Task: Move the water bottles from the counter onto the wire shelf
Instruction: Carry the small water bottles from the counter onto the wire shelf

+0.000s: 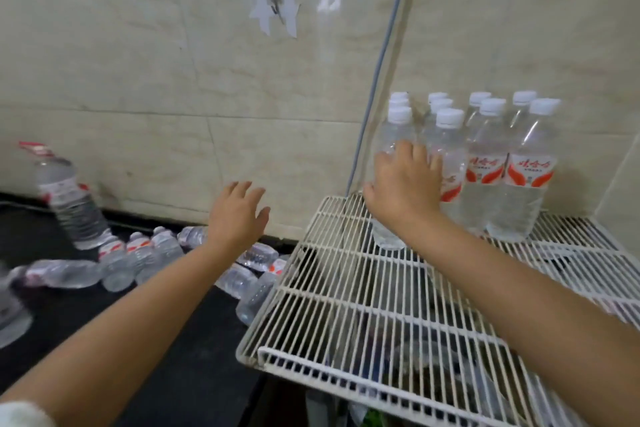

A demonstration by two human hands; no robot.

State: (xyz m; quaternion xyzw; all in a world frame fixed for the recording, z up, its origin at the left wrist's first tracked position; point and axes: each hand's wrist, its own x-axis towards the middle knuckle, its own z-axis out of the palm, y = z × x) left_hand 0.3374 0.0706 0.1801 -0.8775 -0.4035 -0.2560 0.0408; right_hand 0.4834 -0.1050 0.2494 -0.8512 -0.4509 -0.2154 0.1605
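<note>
Right hand (403, 184) apparently grips a bottle (393, 149) on the wire shelf (346, 288).

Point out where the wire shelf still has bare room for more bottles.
The wire shelf is bare across its front and middle, from the near rim back to the standing bottles. The back right corner is crowded; the right hand holds a bottle at the back left.

Even soft light, slight motion blur, wide-angle warp at edges

The wire shelf (346, 288) lies bare from centre to six o'clock — upright bottles (485, 166) block its twelve o'clock edge.
</note>
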